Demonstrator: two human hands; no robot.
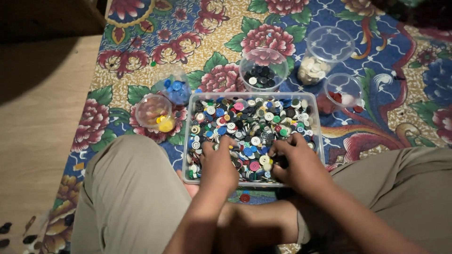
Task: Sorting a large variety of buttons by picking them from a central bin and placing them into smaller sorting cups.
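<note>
Both hands cover the near part of the clear button tray [316, 123]: left hand [217, 168] and right hand [297, 165] hide the buttons under them, fingertips buried in the pile, so can't tell whether either pinches anything. Forearms run off the bottom edge. Tray's near rim partly masked by the wrists. Individual buttons too small to read holes or shape. Yellow cup [154, 112] and blue cup [175, 89] blurred, contents just colour blobs. Top-right corner dark, unreadable. Small dark bits [5, 228] at the bottom-left edge cut off, unidentifiable.

Khaki trousers [127, 188] on both legs; forearms bare, no sleeves; hands [219, 167] bare.
</note>
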